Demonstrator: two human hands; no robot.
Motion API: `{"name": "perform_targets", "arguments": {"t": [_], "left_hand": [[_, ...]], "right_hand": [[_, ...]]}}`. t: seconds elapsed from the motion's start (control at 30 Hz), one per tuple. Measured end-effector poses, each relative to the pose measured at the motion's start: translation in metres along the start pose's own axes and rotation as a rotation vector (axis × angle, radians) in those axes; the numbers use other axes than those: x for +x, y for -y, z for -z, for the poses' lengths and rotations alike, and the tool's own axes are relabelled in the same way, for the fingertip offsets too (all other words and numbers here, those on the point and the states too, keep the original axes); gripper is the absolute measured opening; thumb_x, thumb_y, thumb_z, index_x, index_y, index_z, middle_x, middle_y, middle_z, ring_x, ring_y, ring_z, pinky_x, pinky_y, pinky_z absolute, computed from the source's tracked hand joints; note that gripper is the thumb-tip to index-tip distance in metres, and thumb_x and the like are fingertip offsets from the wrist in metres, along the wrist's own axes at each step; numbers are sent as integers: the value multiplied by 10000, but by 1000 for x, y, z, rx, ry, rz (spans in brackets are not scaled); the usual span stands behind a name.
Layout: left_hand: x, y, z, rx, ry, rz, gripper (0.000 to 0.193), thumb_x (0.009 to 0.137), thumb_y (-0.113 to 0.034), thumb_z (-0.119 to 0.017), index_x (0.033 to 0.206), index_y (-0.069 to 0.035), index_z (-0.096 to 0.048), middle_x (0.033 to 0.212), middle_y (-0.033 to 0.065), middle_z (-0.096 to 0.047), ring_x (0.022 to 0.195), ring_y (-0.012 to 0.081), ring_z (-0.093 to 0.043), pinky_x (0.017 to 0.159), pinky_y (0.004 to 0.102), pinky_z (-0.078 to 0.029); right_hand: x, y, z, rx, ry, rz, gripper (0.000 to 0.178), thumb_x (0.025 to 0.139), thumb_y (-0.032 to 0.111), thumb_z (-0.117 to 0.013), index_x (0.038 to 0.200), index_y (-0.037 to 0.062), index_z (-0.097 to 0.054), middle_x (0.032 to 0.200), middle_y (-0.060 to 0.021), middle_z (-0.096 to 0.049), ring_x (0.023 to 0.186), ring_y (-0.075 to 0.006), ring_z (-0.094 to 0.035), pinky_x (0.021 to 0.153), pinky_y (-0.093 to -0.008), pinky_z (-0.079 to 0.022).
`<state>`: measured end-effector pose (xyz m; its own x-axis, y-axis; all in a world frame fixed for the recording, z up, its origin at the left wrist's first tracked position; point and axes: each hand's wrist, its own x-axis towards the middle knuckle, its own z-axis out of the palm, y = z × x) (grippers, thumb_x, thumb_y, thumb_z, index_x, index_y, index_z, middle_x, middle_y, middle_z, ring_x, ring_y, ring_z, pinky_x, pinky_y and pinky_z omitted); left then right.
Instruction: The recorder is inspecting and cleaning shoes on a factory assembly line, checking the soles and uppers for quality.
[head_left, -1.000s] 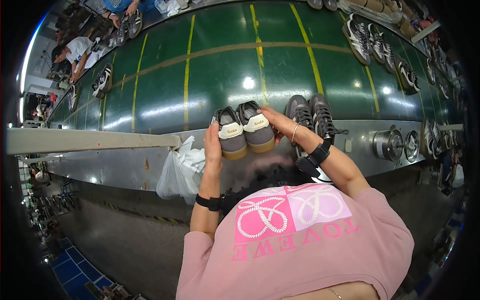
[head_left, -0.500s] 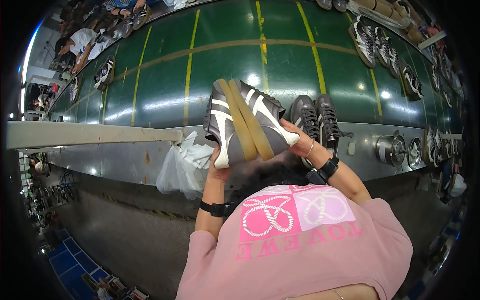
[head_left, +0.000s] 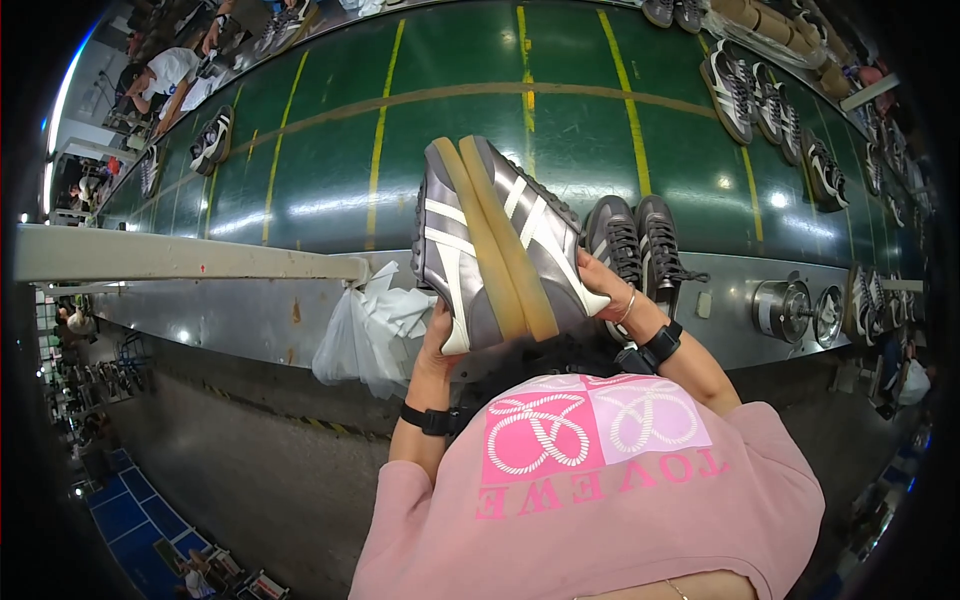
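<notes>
Gray-white sneakers (head_left: pixel 504 245) were held soles together over the near edge of the green belt (head_left: pixel 320 160), left hand (head_left: pixel 437 334) and right hand (head_left: pixel 606 289) each gripping one heel; slackened fingers risked dropping a shoe.

I am pointing the left forearm (head_left: pixel 428 382) nearly straight ahead and angling the right forearm (head_left: pixel 694 368) inward; the left hand (head_left: pixel 438 332) and right hand (head_left: pixel 608 292) are facing each other, apart, both gripping.
</notes>
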<state>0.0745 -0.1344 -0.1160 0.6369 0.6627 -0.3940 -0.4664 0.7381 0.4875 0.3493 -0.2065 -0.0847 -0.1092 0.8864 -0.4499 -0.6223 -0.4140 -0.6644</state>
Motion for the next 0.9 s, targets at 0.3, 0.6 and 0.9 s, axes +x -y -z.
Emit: {"name": "perform_targets", "arguments": {"t": [0.3, 0.6, 0.9], "left_hand": [[7, -6, -3, 158, -76, 47, 571, 864, -76, -550, 1422, -66, -426, 1315, 100, -565, 1160, 220, -599, 941, 351, -518], [17, -17, 38, 929, -247, -127, 768, 673, -157, -680, 1356, 58, -402, 1055, 119, -612, 937, 233, -604, 871, 361, -501], [10, -9, -3, 1709, -342, -136, 620, 837, -151, -598, 1421, -109, -393, 986, 261, -666, 877, 437, -654, 776, 529, -513]], "right_hand": [[3, -2, 22, -162, -21, 59, 601, 869, 6, -474, 1460, 87, -400, 879, 90, -522, 619, 24, -360, 529, -164, -297], [1, -19, 41, -698, -218, 83, 754, 887, 75, -595, 1548, 44, -234, 1079, -31, -589, 857, -83, -535, 730, -239, -462], [10, -46, 70, -855, -37, -11, 546, 929, 39, -518, 1459, 0, -395, 1020, -146, -698, 792, -162, -676, 703, -272, -540]]}}
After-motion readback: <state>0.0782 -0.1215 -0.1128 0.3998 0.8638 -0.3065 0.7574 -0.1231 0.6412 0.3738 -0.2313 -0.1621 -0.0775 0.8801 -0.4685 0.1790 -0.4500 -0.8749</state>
